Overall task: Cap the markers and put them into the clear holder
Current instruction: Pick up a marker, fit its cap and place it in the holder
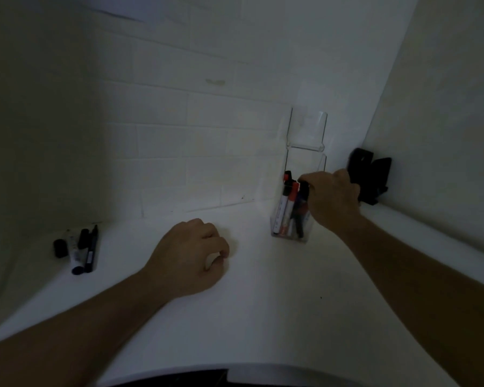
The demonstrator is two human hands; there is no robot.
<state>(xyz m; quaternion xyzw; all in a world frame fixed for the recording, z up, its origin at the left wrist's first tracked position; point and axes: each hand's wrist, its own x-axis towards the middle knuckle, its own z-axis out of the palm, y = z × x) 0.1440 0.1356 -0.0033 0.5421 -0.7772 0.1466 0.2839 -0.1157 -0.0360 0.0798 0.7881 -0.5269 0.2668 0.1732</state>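
While the right hand [331, 198] is pinching a dark marker [304, 188] by its cap end over the clear holder [289, 213], its fingers curled, the left hand [190, 255] is resting loosely curled and holding nothing on the counter [263, 303], where light, stiff, slippery markers [80, 250] are lying far left.

I see all this through 1 wide-angle camera on my head, tilted forward and down over the white table [263, 317]. It faces the tiled wall [179, 141] and the corner on the right, near enough that both my forearms run in from the bottom edge.
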